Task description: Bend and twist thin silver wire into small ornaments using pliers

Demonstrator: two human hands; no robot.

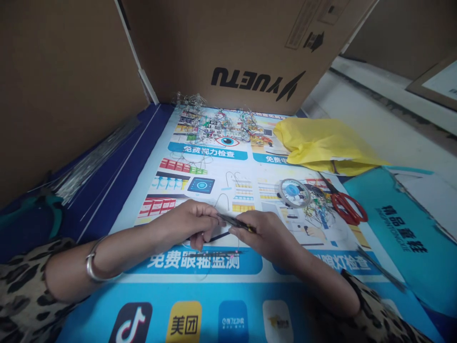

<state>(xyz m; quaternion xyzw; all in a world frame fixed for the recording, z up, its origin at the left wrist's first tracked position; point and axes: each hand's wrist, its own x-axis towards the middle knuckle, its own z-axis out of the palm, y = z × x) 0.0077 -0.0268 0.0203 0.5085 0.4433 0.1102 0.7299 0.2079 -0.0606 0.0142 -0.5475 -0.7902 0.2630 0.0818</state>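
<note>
My right hand (262, 231) is closed round a pair of small dark pliers (233, 221), whose jaws point left. Their tip meets the fingertips of my left hand (198, 221), which are pinched together on a thin wire (222, 195). The wire makes a small arc just above the pinch. Its end between the fingers is hidden. Below my hands lies a thin dark strand with small pink beads (233, 256). A few bent wire pieces (233, 178) rest on the sheet beyond them.
Tangled wire pieces (246, 121) lie at the back, before a cardboard box (214, 43). At right are a tape roll (293, 193), red-handled scissors (348, 207), tweezers (382, 269), a yellow bag (321, 140) and a teal bag (392, 214). Straight wires (89, 164) and teal-handled pliers (53, 214) lie left.
</note>
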